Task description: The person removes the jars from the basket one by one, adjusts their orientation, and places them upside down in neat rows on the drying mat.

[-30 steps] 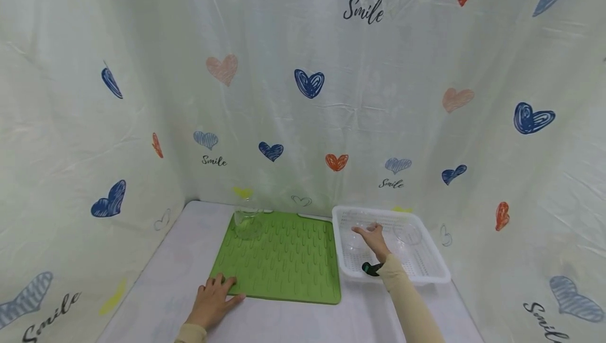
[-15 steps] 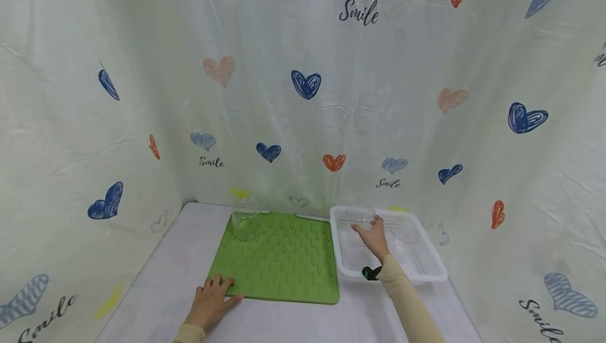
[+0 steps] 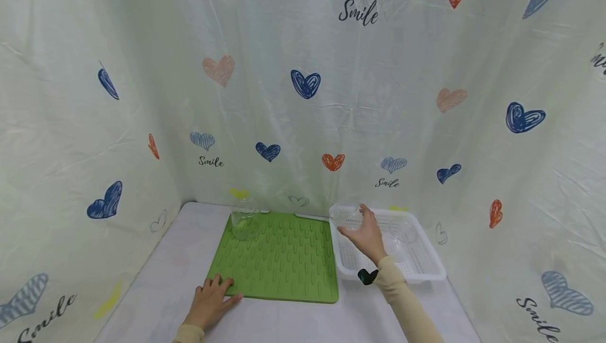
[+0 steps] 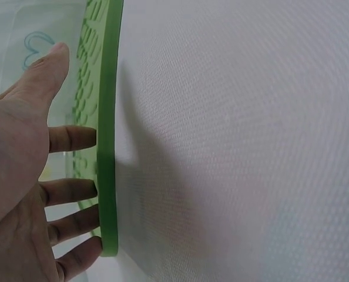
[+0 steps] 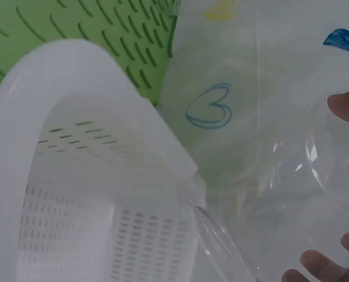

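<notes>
The right hand [image 3: 368, 232] has its thumb and fingers bent wide around a clear vessel [image 3: 345, 216], and holds it at the far left corner of the white basket [image 3: 416, 279]. In the right wrist view, the transparent wall of this vessel is seen beside the basket's rim; its exact shape I cannot tell. Inside the basket, at its right side, there is another clear container [image 3: 404, 232].

The left hand [image 3: 208, 301] has its fingers spread apart and nearly straight; it grips nothing, and the fingertips touch the near left corner of the green mat [image 3: 284, 266]. On the far left corner of this mat stands a clear jug-like vessel [image 3: 245, 225]. The mat and the basket lie side by side on the table [image 3: 360, 322], in front of a pale curtain [image 3: 265, 106] printed with hearts.
</notes>
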A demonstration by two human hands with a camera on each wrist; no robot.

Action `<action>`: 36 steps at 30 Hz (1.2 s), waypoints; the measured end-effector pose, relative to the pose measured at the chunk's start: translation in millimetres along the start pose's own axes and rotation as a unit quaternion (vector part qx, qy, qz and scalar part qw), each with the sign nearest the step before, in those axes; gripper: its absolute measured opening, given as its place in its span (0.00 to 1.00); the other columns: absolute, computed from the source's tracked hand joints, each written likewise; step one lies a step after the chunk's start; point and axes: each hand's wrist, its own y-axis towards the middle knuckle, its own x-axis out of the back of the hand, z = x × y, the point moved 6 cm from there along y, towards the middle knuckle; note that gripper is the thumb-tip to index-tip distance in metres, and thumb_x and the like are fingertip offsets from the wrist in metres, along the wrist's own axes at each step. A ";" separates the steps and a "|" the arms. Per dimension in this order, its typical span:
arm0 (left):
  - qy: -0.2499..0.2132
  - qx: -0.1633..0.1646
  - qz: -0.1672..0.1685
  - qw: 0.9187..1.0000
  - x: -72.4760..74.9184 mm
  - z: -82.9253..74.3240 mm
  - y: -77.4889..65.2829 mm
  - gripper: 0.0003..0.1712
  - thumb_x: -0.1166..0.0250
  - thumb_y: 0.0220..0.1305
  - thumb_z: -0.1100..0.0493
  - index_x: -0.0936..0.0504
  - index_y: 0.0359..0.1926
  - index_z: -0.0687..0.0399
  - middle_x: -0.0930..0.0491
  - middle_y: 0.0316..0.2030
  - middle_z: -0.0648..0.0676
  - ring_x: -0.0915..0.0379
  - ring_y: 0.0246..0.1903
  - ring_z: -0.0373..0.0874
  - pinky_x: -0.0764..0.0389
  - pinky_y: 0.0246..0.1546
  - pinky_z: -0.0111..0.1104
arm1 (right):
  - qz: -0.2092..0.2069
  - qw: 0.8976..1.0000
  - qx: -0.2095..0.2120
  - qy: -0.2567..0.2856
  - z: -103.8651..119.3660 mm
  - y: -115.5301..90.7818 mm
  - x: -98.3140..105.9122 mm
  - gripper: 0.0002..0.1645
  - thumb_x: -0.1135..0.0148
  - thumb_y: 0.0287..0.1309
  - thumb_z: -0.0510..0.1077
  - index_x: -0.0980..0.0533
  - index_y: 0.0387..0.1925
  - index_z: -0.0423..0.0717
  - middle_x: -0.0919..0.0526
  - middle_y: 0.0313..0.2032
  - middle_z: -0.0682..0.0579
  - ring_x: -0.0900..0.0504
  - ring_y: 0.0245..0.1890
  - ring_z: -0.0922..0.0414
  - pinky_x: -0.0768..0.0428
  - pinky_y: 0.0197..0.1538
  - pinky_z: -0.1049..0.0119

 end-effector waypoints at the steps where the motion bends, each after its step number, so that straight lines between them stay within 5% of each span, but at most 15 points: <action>1: 0.000 0.000 0.001 1.000 0.0 -0.1 -0.2 0.34 0.38 0.55 0.30 0.20 0.49 0.52 0.26 0.42 0.60 0.29 0.43 0.59 0.27 0.38 0.57 | -0.006 1.000 0.020 -0.015 7.0 -1.6 0.5 0.62 0.28 0.43 0.66 0.45 0.71 0.43 0.32 0.62 0.38 0.29 0.60 0.39 0.26 0.57 0.40; 7: 0.002 0.000 0.003 1.000 0.8 -1.1 -2.6 0.33 0.38 0.55 0.30 0.20 0.49 0.51 0.27 0.42 0.59 0.29 0.43 0.58 0.27 0.40 0.57 | -0.059 0.981 0.150 -0.110 49.7 -15.2 0.6 0.59 0.26 0.37 0.65 0.39 0.66 0.41 0.27 0.56 0.39 0.24 0.53 0.40 0.23 0.51 0.42; 12: -0.001 -0.002 0.008 1.000 1.5 -2.2 -4.0 0.33 0.38 0.56 0.31 0.21 0.50 0.52 0.27 0.44 0.60 0.29 0.45 0.60 0.27 0.42 0.58 | -0.063 0.964 0.211 -0.146 76.4 -30.3 -4.7 0.59 0.28 0.38 0.67 0.39 0.67 0.42 0.28 0.57 0.40 0.24 0.52 0.41 0.23 0.51 0.42; 18: -0.025 0.005 0.028 0.999 0.8 -0.1 -2.3 0.35 0.41 0.57 0.30 0.21 0.51 0.53 0.27 0.47 0.61 0.31 0.49 0.63 0.30 0.47 0.62 | -0.053 0.948 0.261 -0.175 101.2 -46.2 -10.5 0.59 0.30 0.38 0.70 0.39 0.68 0.46 0.28 0.58 0.41 0.25 0.55 0.41 0.25 0.54 0.41; 27: -0.128 0.017 0.077 0.989 15.4 4.8 10.4 0.31 0.48 0.67 0.35 0.22 0.51 0.58 0.27 0.49 0.64 0.31 0.51 0.68 0.32 0.50 0.67 | -0.050 0.930 0.302 -0.201 127.8 -62.6 -13.7 0.61 0.28 0.34 0.70 0.38 0.67 0.48 0.28 0.58 0.44 0.27 0.56 0.46 0.26 0.59 0.44; 32: -0.193 0.025 0.065 0.979 33.1 3.6 25.8 0.37 0.54 0.71 0.35 0.29 0.60 0.63 0.35 0.59 0.76 0.36 0.57 0.76 0.32 0.53 0.67 | -0.050 0.920 0.329 -0.209 136.2 -68.2 -16.4 0.61 0.28 0.33 0.70 0.38 0.68 0.47 0.29 0.58 0.45 0.27 0.56 0.48 0.28 0.61 0.44; 36: -0.230 0.013 0.034 0.972 49.0 -2.8 40.4 0.41 0.53 0.71 0.34 0.39 0.69 0.62 0.42 0.64 0.76 0.39 0.60 0.76 0.34 0.56 0.67 | -0.045 0.916 0.332 -0.220 137.7 -71.1 -19.1 0.62 0.28 0.33 0.71 0.39 0.68 0.49 0.28 0.58 0.45 0.26 0.55 0.47 0.28 0.63 0.44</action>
